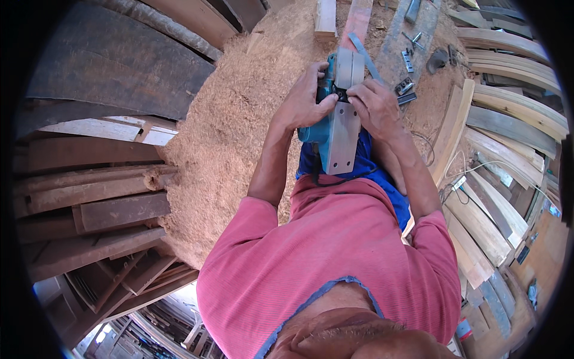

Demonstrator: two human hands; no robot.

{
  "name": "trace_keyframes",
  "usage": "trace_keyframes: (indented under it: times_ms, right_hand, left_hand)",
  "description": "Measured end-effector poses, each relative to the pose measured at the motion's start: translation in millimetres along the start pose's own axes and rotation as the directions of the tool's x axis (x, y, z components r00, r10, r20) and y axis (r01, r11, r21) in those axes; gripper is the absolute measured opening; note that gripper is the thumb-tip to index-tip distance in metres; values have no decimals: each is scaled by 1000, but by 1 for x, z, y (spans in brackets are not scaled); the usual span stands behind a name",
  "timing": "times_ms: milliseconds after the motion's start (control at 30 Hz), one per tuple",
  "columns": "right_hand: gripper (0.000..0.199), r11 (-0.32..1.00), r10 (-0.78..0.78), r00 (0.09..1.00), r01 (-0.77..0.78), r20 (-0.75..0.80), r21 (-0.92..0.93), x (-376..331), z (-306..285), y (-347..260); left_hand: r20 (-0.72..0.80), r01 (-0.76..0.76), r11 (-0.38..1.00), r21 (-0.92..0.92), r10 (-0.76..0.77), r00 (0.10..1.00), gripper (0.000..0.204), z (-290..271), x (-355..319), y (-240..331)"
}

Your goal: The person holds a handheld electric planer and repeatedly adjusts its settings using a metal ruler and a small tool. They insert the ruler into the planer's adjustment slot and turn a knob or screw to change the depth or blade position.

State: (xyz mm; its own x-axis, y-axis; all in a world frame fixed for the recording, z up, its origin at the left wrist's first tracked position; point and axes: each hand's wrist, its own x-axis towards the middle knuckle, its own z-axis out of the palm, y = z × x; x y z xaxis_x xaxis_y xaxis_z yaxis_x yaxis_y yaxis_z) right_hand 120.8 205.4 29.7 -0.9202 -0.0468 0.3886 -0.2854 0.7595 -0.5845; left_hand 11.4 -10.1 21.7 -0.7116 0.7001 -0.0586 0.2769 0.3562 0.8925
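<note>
At the upper middle of the frame, resting a blue electric planer (343,140) sole-up over the blue shorts (391,194). Gripping its side with the left hand (306,99), bringing the thumb to the dark cutter opening (341,94). Bunching the fingers of the right hand (376,110) at that opening from the other side; whether pinching a small part there, cannot tell. Probably working on the cutter: best steadying the body firmly with the left hand, touching any blade by its flat, never its edge, and working only unplugged, though not seeing the far end of the cord (326,183). At the upper right of the frame, having small metal tools (408,61) lying near, probably safer than forcing by fingertip.
</note>
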Motion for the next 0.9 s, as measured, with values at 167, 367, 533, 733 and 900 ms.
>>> trace_keyframes:
  times_ms: [167, 367, 533, 733, 900]
  right_hand:
    - [11, 999, 36, 999, -35, 22, -7, 1, -1, 1]
    - [7, 1000, 3, 1000, -3, 30, -3, 3, -2, -1]
    - [7, 1000, 21, 999, -20, 43, -9, 3, -4, -2]
    - [10, 996, 74, 993, -69, 93, -50, -3, -6, 1]
    - [12, 999, -29, 1000, 29, -4, 21, -4, -2, 3]
  left_hand:
    - [-4, -5, 1000, -22, 5, 1000, 82, 2, 1, -4]
    - [6, 13, 999, -36, -13, 1000, 81, 3, 2, -7]
    - [-11, -25, 1000, -9, 25, 1000, 81, 3, 2, -7]
    - [2, 10, 1000, -24, -10, 1000, 81, 2, 1, -3]
    - [6, 8, 1000, 0, -8, 1000, 82, 1, 0, 0]
